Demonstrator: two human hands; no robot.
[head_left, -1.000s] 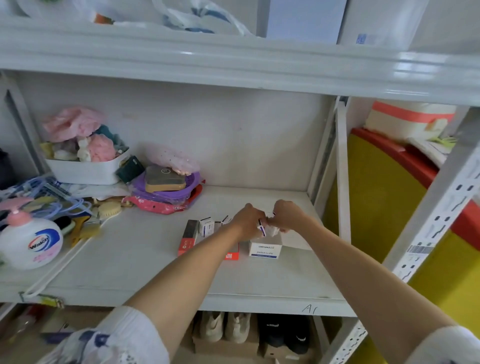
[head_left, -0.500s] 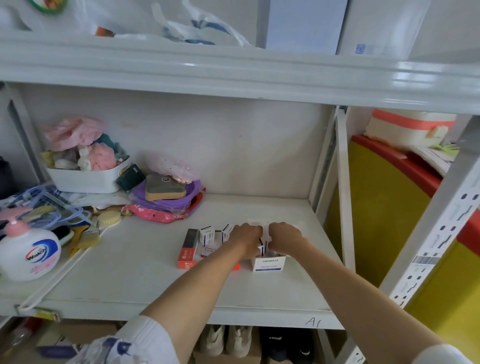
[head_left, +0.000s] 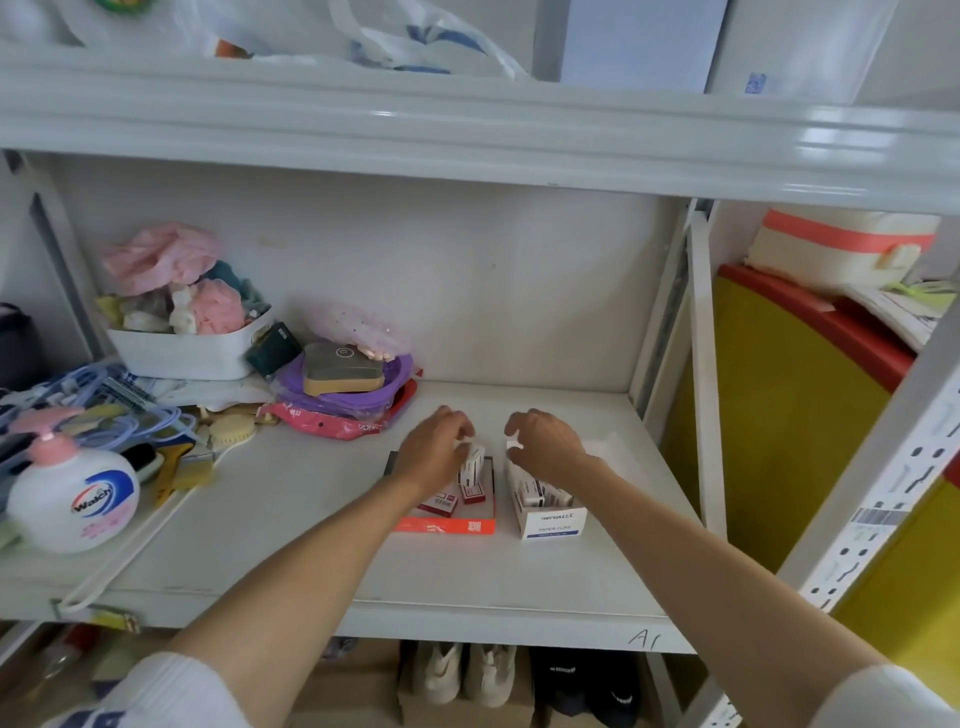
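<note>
A white carton marked paper clips (head_left: 553, 519) stands open on the white shelf (head_left: 291, 519), with several small boxes inside. To its left lies a flat orange-red tray (head_left: 447, 526) holding small red-and-white boxes (head_left: 439, 503). Over the tray's far end, my left hand (head_left: 434, 449) grips a small white box (head_left: 474, 460). My right hand (head_left: 548, 441) hovers over the back of the carton. Its fingertips pinch a small white piece (head_left: 512, 445), mostly hidden by the fingers.
A pump soap bottle (head_left: 72, 493), brushes, a white basket of soft things (head_left: 187, 351) and a purple bowl (head_left: 343, 387) crowd the shelf's left. A shelf upright (head_left: 701, 364) and a yellow-and-red board (head_left: 789, 415) stand at the right. Shoes (head_left: 460, 675) sit below.
My hands were together at the top of the white carton. They have drawn apart, and the left hand has carried a small white box over to the orange-red tray.
</note>
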